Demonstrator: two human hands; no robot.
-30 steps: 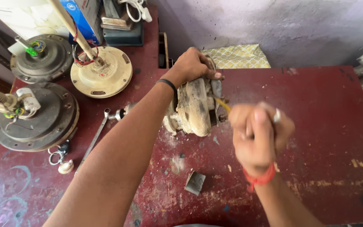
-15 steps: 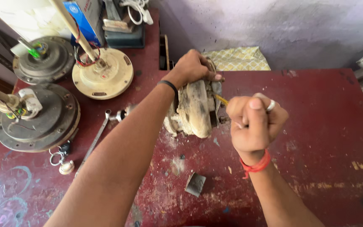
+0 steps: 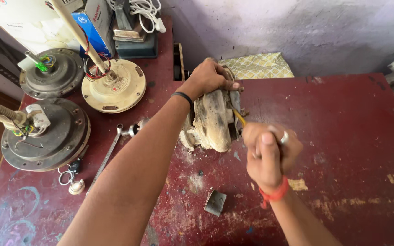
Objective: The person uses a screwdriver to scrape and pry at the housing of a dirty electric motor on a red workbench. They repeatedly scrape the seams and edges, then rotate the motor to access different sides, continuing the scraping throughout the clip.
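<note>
Two hands worked one grimy fan motor (image 3: 213, 120) near the red bench's (image 3: 343, 136) middle: your left hand (image 3: 210, 77) clamped its top, your right hand (image 3: 270, 152) fisted a yellow-shafted screwdriver (image 3: 239, 117) into its side. Loosening looked underway; steady bracing was needed.

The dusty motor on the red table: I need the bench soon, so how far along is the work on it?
Done: nothing looks taken off yet; the dusty motor stands in one piece. In hand: the left hand steadies its top, while the right hand grips a tool whose yellow shaft meets the motor's side. Left: three fan motors wait at the table's left end, wires exposed.
</note>
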